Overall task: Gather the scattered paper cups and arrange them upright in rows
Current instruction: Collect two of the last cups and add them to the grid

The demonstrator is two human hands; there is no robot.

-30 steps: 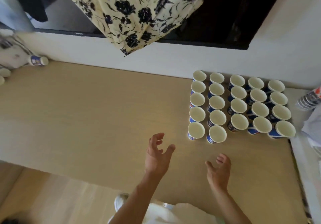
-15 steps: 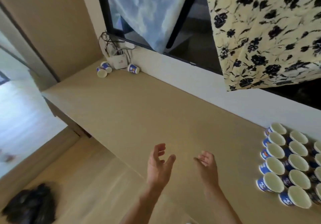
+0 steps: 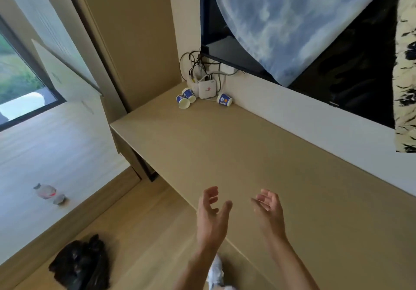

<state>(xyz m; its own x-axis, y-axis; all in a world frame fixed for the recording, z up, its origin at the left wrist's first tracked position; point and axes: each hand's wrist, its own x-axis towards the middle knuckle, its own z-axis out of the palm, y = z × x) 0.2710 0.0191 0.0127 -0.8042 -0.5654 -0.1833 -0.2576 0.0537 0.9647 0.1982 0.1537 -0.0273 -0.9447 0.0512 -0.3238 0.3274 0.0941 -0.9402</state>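
Three blue-and-white paper cups lie on their sides at the far left corner of the long wooden counter (image 3: 258,154): one cup (image 3: 184,102) with its mouth facing me, a second cup (image 3: 189,93) right behind it, and a third cup (image 3: 224,100) against the wall. My left hand (image 3: 212,215) and my right hand (image 3: 269,211) hover empty over the counter's near edge, fingers spread, palms facing each other, far from the cups. The arranged rows of cups are out of view.
A small white box (image 3: 208,89) with tangled cables sits in the corner between the cups. A dark screen (image 3: 337,69) draped with cloths hangs above the counter. On the floor lie a black bag (image 3: 83,265) and a plastic bottle (image 3: 46,191).
My view has swung left, away from the rows of upright cups, which have left the frame. The three fallen cups in the corner now appear closer. Both hands stay open and empty.
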